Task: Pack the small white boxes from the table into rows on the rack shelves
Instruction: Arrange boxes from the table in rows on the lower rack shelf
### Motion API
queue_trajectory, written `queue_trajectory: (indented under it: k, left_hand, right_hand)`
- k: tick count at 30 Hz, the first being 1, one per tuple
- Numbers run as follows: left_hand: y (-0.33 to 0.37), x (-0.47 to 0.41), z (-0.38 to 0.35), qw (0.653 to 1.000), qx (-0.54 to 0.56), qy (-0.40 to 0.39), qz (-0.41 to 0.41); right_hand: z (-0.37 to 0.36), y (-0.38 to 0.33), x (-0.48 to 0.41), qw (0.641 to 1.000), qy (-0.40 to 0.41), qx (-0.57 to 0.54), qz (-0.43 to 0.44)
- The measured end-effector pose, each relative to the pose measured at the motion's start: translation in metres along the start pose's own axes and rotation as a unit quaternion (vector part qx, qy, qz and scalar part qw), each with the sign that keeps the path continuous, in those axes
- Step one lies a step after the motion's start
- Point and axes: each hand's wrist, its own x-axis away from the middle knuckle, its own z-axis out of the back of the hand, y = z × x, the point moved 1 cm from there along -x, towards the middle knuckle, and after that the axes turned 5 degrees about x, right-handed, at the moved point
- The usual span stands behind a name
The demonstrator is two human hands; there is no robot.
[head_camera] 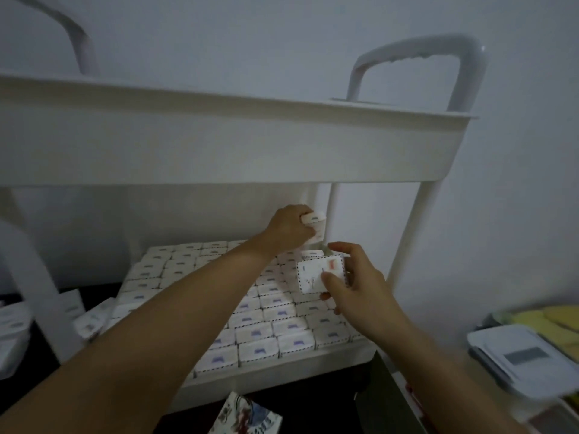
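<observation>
Dim room, pale wall behind a white rack [404, 239]. Its lower shelf [282, 369] is packed with rows of small white boxes [260, 321]. Left hand [289, 228] grips one box [316, 225] at the shelf's far right corner. Right hand [354, 285] pinches another box [319, 272] just above the rows, near that corner.

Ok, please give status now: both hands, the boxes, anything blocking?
Left hand holding box at shelf's back corner. Right hand holding second box. Shelf nearly full. No obstruction.
</observation>
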Motion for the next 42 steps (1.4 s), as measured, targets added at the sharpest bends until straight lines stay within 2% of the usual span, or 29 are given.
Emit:
queue_trajectory:
  k: [5,8,12,15,18,24,28,31,35,37,39,42]
  left_hand:
    - [-0.018,-0.004,-0.011,0.997,-0.05,-0.053,-0.034]
    - [-0.022,-0.003,-0.012,0.992,-0.079,-0.076,-0.055]
    - [-0.021,-0.003,-0.013,0.953,-0.255,-0.041,-0.157]
    - [-0.023,-0.001,-0.013,0.95,-0.266,-0.01,-0.163]
    - [-0.034,0.003,-0.016,0.939,-0.291,-0.018,-0.185]
    - [-0.044,0.014,-0.019,0.927,-0.319,0.004,-0.198]
    - [-0.039,0.018,-0.017,0.94,-0.282,-0.016,-0.191]
    - [-0.038,0.025,-0.013,0.933,-0.284,-0.004,-0.22]
    - [-0.039,0.034,-0.011,0.9,-0.361,-0.008,-0.245]
    - [-0.037,0.038,-0.01,0.896,-0.379,-0.021,-0.23]
    - [-0.036,0.041,-0.009,0.912,-0.363,-0.04,-0.186]
    - [-0.042,0.047,-0.008,0.949,-0.293,-0.104,-0.054]
  right_hand:
    - [-0.004,0.009,-0.007,1.0,0.008,-0.002,0.0]
    - [-0.004,0.01,-0.01,0.998,0.042,-0.038,0.001]
    - [-0.005,-0.002,-0.019,0.984,0.163,-0.075,0.014]
    - [-0.005,-0.011,-0.037,0.972,0.229,-0.05,0.014]
    - [-0.008,-0.015,-0.062,0.971,0.239,0.002,0.029]
    - [-0.023,-0.011,-0.111,0.962,0.163,0.218,0.034]
    - [-0.021,-0.002,-0.129,0.914,0.139,0.375,0.07]
    - [-0.018,0.005,-0.14,0.872,0.078,0.469,0.115]
    - [-0.018,0.008,-0.148,0.856,0.074,0.49,0.146]
    - [-0.019,0.006,-0.15,0.855,0.065,0.488,0.16]
    - [-0.022,0.005,-0.154,0.853,0.044,0.493,0.168]
    - [-0.023,0.007,-0.156,0.872,-0.025,0.472,0.126]
